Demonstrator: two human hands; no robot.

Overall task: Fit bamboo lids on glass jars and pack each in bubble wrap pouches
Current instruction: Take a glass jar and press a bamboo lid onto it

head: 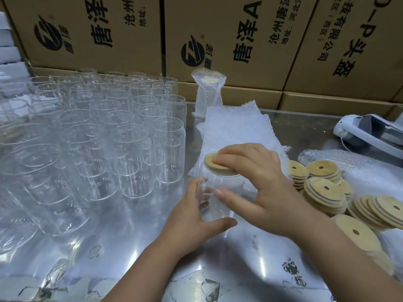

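A clear glass jar stands on the table at centre. My left hand grips its lower body, thumb in front and fingers behind. A round bamboo lid sits tilted on the jar's mouth, and the fingers of my right hand lie over it, with the thumb against the jar's side. Loose bamboo lids with centre holes are piled to the right. A stack of flat bubble wrap pouches lies behind the jar. One packed jar stands upright in a pouch at the back.
Several empty glass jars fill the left half of the metal table. Cardboard boxes wall off the back. A white handheld device and more bubble wrap lie at the right.
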